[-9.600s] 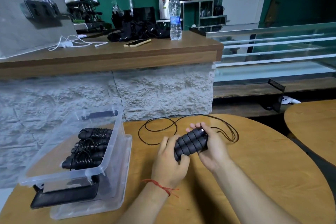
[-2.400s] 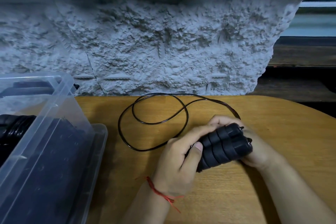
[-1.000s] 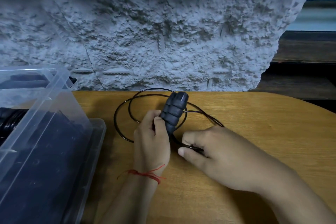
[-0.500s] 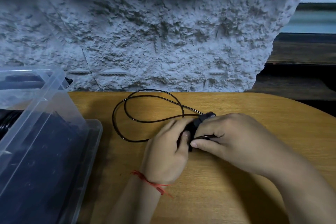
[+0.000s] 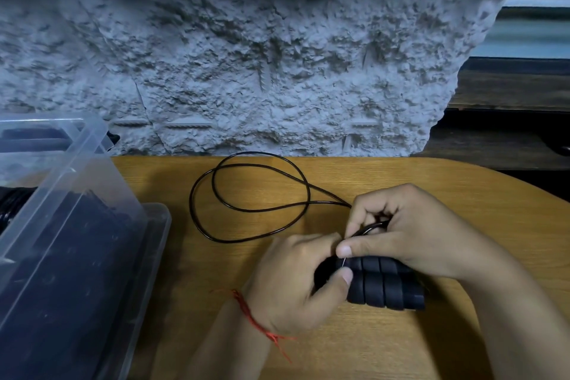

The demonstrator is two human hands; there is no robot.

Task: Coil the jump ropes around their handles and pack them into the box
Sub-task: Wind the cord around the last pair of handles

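Left grip (image 5: 293,281) curled round the paired handles (image 5: 385,287), right grip (image 5: 410,234) pinching the cord (image 5: 190,203) just above them.
I judge the winding has barely begun: most of the cord lies in loose loops on the counter (image 5: 401,182), and I see no turns on the handles. The box (image 5: 92,145) at left shows dark coiled rope (image 5: 9,208) inside, so this one has yet to be wound and packed.

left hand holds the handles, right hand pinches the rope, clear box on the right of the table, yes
No: the head view shows the clear box at the left of the table. The left hand holds the handles and the right hand pinches the rope.
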